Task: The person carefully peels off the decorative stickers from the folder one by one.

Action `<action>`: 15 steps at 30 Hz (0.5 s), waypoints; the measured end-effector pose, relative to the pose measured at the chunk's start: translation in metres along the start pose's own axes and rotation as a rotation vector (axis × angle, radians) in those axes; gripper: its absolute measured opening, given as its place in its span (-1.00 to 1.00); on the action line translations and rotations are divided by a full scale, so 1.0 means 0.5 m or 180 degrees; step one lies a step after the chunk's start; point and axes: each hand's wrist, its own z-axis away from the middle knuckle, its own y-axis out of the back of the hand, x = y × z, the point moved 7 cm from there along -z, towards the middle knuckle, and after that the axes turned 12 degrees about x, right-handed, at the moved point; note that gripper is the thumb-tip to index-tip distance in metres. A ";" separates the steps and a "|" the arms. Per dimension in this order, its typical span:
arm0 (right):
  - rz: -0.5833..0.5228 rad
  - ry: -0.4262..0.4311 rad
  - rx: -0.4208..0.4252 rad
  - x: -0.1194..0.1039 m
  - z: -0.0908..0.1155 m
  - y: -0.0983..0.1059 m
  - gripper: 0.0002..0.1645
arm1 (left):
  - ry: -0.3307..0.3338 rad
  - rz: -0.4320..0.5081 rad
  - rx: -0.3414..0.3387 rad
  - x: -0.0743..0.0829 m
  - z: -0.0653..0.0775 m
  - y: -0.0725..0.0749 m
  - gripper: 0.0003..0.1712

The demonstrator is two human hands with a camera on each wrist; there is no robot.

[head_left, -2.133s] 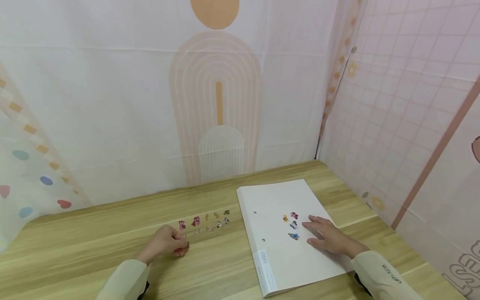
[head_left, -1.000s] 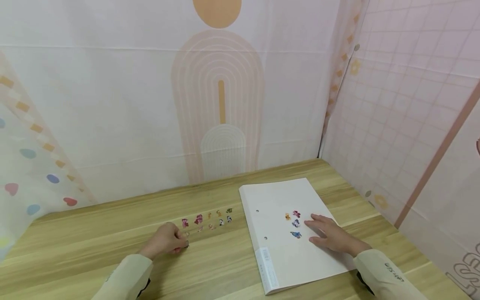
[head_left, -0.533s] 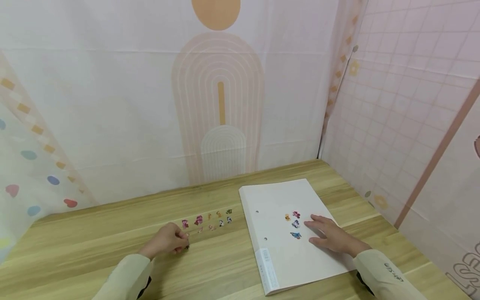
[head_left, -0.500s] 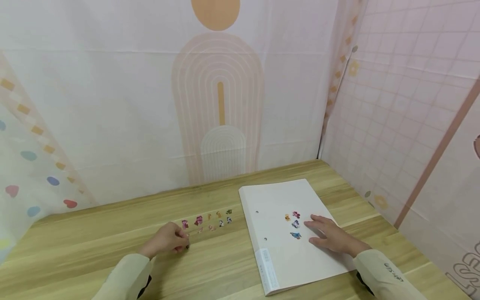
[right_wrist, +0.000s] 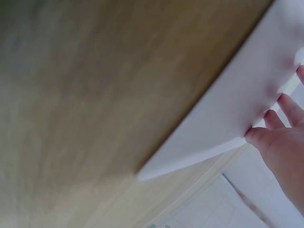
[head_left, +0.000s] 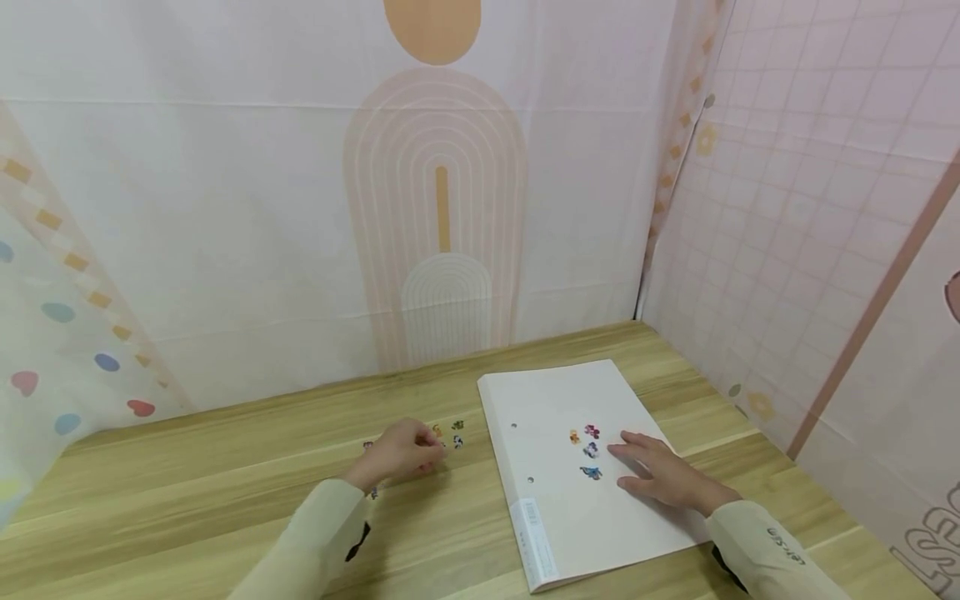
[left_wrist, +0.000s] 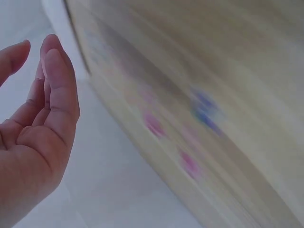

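My left hand (head_left: pixel 399 454) is over the small colourful cartoon stickers on the table, covering several of them. In the left wrist view the left hand's fingers (left_wrist: pixel 61 90) bend loosely, thumb apart, with nothing visible between them. A dark blue sticker (head_left: pixel 374 493) lies below the wrist; a green one (head_left: pixel 458 425) and a blue-and-white one (head_left: pixel 458 442) show right of the fingertips. My right hand (head_left: pixel 663 473) rests with spread fingers on a white file folder (head_left: pixel 555 525). Left of its fingertips are orange (head_left: pixel 575 437), pink (head_left: pixel 592 431), purple (head_left: pixel 591 450) and blue (head_left: pixel 591 472) stickers.
The wood-grain table (head_left: pixel 187 492) meets a patterned white curtain (head_left: pixel 262 250) at the back and a grid-patterned one (head_left: pixel 787 208) at the right. A barcode label (head_left: pixel 534 517) and two metal-ringed holes mark the folder's left side.
My left hand has left the dark blue sticker on the table, where its fingertips had been, and moved right and slightly away over the other stickers. The right hand stays on the folder.
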 end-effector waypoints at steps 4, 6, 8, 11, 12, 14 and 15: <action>-0.0018 0.0043 0.0003 -0.001 0.000 0.000 -0.41 | -0.0285 0.0126 -0.0115 0.059 -0.016 -0.054 -0.84; -0.0022 0.0060 -0.0004 -0.001 -0.001 -0.002 -0.41 | -0.0412 0.0186 -0.0191 0.082 -0.021 -0.084 -0.84; -0.0031 0.0080 -0.0012 -0.002 -0.001 -0.004 -0.40 | -0.0479 0.0231 -0.0269 0.100 -0.025 -0.111 -0.84; -0.0038 0.0092 -0.0027 -0.004 -0.002 -0.007 -0.39 | -0.0429 0.0291 -0.0366 0.119 -0.030 -0.144 -0.84; -0.0044 0.0094 -0.0029 -0.005 -0.002 -0.007 -0.39 | -0.0400 0.0298 -0.0380 0.124 -0.032 -0.152 -0.84; -0.0044 0.0086 -0.0033 -0.007 -0.003 -0.008 -0.39 | -0.0342 0.0291 -0.0398 0.134 -0.037 -0.167 -0.84; -0.0047 0.0077 -0.0032 -0.007 -0.003 -0.007 -0.39 | -0.0324 0.0304 -0.0412 0.139 -0.040 -0.173 -0.84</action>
